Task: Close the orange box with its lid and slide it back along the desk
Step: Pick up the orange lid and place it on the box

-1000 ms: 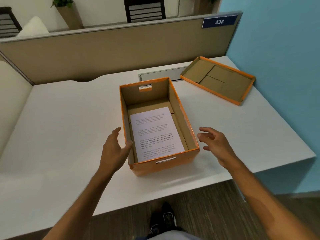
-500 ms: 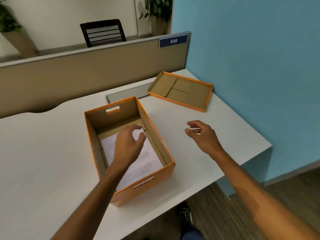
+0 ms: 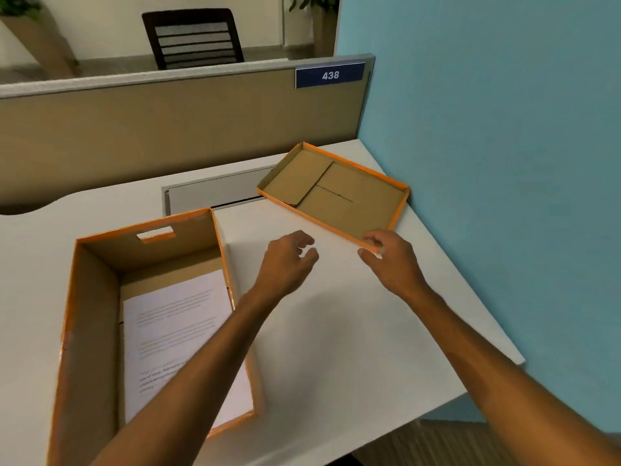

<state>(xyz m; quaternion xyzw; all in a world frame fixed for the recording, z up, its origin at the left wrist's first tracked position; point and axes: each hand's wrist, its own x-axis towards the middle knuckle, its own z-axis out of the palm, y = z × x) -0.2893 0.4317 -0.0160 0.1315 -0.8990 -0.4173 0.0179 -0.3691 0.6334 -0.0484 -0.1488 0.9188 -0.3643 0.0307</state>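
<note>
The orange box (image 3: 90, 331) stands open at the near left of the white desk (image 3: 336, 331), with a printed sheet (image 3: 168, 327) lying flat inside it. Its orange lid (image 3: 336, 193) lies upside down at the far right corner, brown inside facing up. My right hand (image 3: 393, 260) is at the lid's near corner, fingertips touching its orange edge; a firm grip is not visible. My left hand (image 3: 289, 260) hovers over the bare desk just short of the lid's near edge, fingers curled and apart, holding nothing. My left forearm crosses above the box's right wall.
A beige partition (image 3: 168, 129) with a blue "438" plate (image 3: 329, 75) runs along the desk's back. A blue wall (image 3: 504, 163) borders the right side. A grey cable flap (image 3: 215, 193) lies in the desk between box and partition. A black chair (image 3: 195, 38) stands beyond.
Both hands have moved forward and right, away from the box, toward the lid. My left hand left the box's inside; my right hand has reached the lid's near corner.
</note>
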